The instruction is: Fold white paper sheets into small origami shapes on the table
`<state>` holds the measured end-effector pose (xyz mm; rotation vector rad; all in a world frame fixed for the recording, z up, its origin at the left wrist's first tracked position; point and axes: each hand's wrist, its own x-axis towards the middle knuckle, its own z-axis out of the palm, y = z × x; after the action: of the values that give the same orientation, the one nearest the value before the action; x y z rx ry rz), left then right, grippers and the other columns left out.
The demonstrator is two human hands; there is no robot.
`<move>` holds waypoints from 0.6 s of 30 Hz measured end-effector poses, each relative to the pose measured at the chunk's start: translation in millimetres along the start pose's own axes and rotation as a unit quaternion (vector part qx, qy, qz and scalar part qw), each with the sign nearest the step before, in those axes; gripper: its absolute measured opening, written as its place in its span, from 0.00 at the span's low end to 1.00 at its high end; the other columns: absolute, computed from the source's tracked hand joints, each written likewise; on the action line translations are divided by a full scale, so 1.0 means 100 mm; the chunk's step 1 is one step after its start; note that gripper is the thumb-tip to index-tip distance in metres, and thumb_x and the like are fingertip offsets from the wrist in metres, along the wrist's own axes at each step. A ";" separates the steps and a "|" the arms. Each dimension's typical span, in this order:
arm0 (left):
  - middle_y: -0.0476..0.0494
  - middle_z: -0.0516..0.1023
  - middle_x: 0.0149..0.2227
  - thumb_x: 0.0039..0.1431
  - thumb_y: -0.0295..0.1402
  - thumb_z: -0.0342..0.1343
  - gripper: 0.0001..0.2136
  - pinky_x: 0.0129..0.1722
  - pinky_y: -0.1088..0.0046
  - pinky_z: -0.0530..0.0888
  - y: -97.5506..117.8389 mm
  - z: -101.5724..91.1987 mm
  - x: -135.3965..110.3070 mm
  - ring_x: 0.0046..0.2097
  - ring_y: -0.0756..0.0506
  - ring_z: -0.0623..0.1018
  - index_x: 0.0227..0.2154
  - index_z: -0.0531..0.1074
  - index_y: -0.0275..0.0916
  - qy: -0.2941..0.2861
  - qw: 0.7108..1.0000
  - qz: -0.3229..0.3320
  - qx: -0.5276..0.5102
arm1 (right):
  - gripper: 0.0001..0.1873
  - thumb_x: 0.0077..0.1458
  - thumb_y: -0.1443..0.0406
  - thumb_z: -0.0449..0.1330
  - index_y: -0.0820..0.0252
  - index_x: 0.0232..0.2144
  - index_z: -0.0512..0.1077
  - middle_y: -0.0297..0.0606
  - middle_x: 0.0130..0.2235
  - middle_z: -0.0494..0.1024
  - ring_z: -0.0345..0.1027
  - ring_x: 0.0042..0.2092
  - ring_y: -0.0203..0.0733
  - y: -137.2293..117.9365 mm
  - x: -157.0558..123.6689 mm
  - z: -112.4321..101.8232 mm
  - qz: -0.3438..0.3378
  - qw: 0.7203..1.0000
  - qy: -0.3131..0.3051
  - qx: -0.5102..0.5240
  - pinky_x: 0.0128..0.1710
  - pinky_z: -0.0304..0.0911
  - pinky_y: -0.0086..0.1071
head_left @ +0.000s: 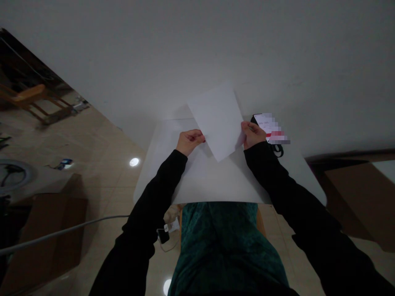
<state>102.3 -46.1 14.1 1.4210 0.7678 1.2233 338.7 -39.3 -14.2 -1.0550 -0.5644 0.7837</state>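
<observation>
A plain white sheet of paper (217,119) is held up, tilted, above the white table (222,185). My left hand (189,141) pinches its left edge between thumb and fingers. On the opposite edge, my right hand (253,135) is closed with the paper between thumb and fingers. More white paper (168,142) seems to lie flat on the table's left part, though its outline is faint. Just beyond my right hand is a phone (266,123) with a lit screen, partly blurred out, and a black strap or cord loop (278,151) beside it.
A grey wall (138,53) rises behind the table. Cardboard boxes stand at the left (55,226) and right (361,193). A grey cable (77,227) crosses at lower left. A wooden chair (32,93) is at far left. A small black device with a white cable (163,235) sits below the table.
</observation>
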 end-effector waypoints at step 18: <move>0.52 0.75 0.25 0.37 0.55 0.68 0.24 0.32 0.74 0.75 -0.08 0.00 0.00 0.27 0.52 0.76 0.27 0.75 0.38 0.031 0.990 -0.043 -0.134 | 0.09 0.41 0.69 0.71 0.55 0.21 0.73 0.27 0.23 0.78 0.72 0.26 0.33 -0.01 -0.31 0.16 0.163 0.984 -0.021 0.075 0.40 0.76 0.31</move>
<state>103.9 -43.9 6.5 1.1246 0.6717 1.2567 308.1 -55.2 -8.0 -1.0057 -0.3651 1.1201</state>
